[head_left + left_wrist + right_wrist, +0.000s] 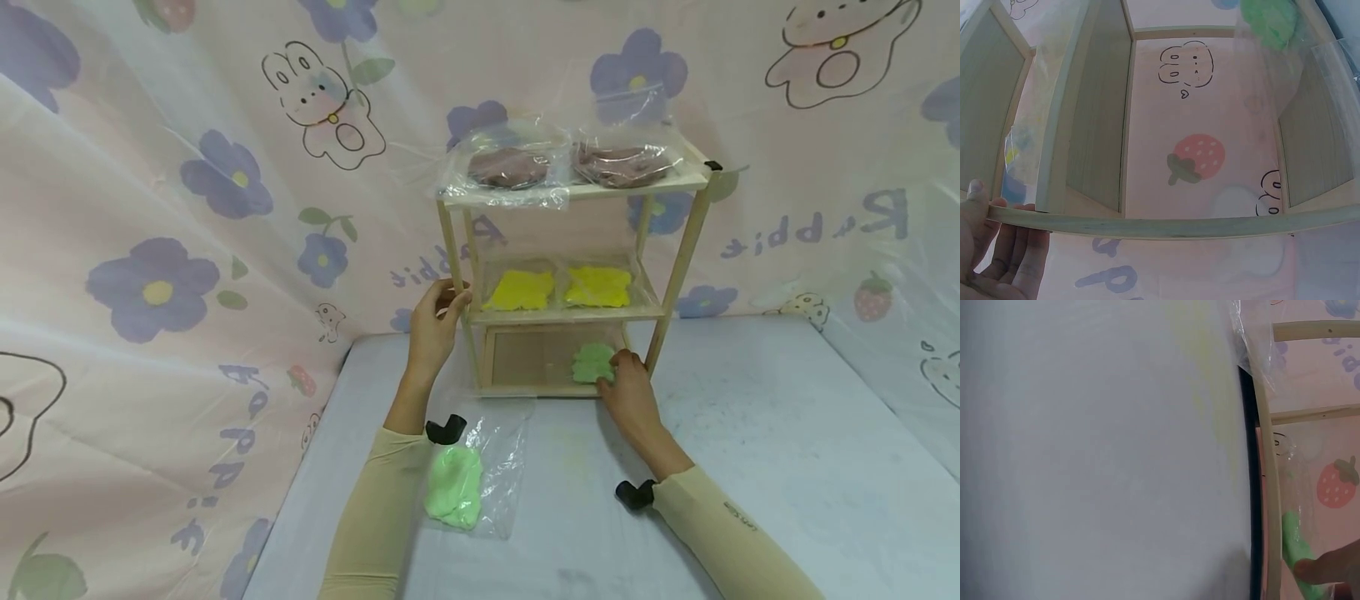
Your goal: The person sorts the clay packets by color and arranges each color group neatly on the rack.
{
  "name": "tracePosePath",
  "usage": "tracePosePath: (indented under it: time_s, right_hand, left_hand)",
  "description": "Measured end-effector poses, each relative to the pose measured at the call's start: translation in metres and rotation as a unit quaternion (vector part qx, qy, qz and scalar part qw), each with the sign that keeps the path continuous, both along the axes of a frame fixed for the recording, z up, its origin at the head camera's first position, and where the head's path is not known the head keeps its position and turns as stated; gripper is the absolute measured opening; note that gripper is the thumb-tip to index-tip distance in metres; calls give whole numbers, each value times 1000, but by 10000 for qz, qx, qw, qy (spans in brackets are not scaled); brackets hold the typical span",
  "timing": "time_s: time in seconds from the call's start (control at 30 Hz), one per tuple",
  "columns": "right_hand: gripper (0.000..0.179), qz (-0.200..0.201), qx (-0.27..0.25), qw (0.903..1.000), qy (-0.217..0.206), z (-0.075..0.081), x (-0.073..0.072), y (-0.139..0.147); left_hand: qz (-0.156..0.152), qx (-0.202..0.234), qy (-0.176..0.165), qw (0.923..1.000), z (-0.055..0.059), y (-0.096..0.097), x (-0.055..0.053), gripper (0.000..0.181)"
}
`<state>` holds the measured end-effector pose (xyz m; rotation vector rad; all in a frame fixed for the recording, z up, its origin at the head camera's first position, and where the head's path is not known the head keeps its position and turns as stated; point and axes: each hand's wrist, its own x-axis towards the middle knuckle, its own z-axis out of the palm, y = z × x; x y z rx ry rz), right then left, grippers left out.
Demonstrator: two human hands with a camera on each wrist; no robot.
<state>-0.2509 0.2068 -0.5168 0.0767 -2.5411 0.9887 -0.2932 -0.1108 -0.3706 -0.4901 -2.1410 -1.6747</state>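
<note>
A small wooden three-tier shelf (681,267) stands on the table. My left hand (433,329) grips its left front post (1166,226) near the middle tier, with the thumb on one side and fingers on the other. At the right of the bottom tier, my right hand (632,396) pinches the right edge of a clear bag of green clay (592,364). In the right wrist view a finger presses on this green clay (1297,547). Another clear bag of light green clay (454,487) lies on the table in front, beside the left forearm.
Two bags of yellow clay (597,287) lie side by side on the middle tier. On the top tier are two bags of brownish clay (510,168). Patterned cloth (247,292) hangs behind and left of the white-covered table (750,433).
</note>
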Motion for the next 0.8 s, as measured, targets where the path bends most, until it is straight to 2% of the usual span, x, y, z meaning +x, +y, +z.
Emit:
tracePosePath:
  time_s: [0.2,0.43,0.8]
  right_hand:
    - [33,-29,236,9995,-227,-1,-1,2]
    - [34,-48,370,9989,-273,-1,0,3]
    - [48,-72,563,9975,-417,4,7,2]
  left_hand:
    - [0,34,9,10000,0,0,0,27]
    - [3,5,15,10000,0,1,0,28]
    - [-99,34,38,9999,-1,-1,0,28]
